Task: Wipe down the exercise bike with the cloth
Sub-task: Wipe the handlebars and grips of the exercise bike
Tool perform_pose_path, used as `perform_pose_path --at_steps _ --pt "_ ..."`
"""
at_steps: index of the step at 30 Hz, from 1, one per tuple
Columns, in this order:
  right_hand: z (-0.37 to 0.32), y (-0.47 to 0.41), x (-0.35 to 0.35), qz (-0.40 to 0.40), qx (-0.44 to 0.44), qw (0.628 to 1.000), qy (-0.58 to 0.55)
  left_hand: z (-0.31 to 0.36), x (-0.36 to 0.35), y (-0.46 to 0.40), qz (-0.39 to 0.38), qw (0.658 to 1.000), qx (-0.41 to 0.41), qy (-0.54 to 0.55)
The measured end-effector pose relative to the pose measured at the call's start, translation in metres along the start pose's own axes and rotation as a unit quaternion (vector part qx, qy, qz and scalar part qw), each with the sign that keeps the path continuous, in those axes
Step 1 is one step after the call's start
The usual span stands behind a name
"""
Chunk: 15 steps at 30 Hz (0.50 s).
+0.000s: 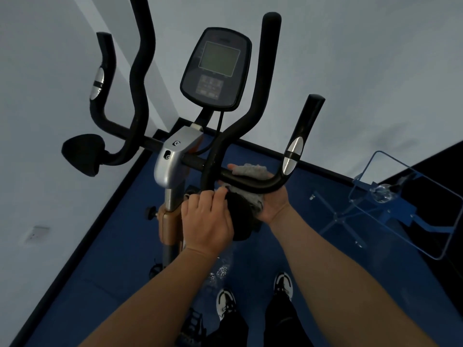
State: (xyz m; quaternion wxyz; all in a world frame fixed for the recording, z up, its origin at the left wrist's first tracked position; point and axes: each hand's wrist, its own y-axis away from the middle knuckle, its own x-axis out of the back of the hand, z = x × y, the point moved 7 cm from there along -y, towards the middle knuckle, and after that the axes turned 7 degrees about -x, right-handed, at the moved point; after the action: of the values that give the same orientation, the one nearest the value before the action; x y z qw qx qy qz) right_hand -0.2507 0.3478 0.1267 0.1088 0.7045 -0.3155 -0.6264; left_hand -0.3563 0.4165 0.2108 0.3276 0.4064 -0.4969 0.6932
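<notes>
The exercise bike (172, 164) stands in front of me, with black handlebars, a grey console (216, 68) and a silver stem. A grey cloth (246, 170) is wrapped around the lower right handlebar tube (265, 185). My right hand (274, 205) grips that tube from below, palm up, with the cloth between my fingers and the bar. My left hand (206, 221) is curled over the left edge of the round black arm pad (240, 221) just under the bar. Its fingertips touch the cloth's lower edge.
A matching arm pad (82, 154) sticks out on the left. At the right stands a blue metal frame (400, 209) with a clear panel. White walls close in behind and to the left, with a socket (37, 232). My shoes (225, 303) stand on the blue floor by a pedal (193, 321).
</notes>
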Motion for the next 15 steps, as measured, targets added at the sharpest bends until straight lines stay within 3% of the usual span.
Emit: perform_pose_path --at_steps 4,10,15 --pt "-0.006 -0.008 -0.009 0.03 -0.007 0.994 0.101 0.0 0.001 0.001 0.019 1.0 -0.009 -0.006" --pt "-0.01 0.0 -0.015 0.03 -0.01 0.995 0.095 0.001 0.002 0.002 0.035 0.999 -0.023 0.0" --pt "-0.01 0.022 -0.011 0.031 0.004 0.997 0.07 -0.002 0.002 0.0 -0.005 1.0 -0.026 -0.002"
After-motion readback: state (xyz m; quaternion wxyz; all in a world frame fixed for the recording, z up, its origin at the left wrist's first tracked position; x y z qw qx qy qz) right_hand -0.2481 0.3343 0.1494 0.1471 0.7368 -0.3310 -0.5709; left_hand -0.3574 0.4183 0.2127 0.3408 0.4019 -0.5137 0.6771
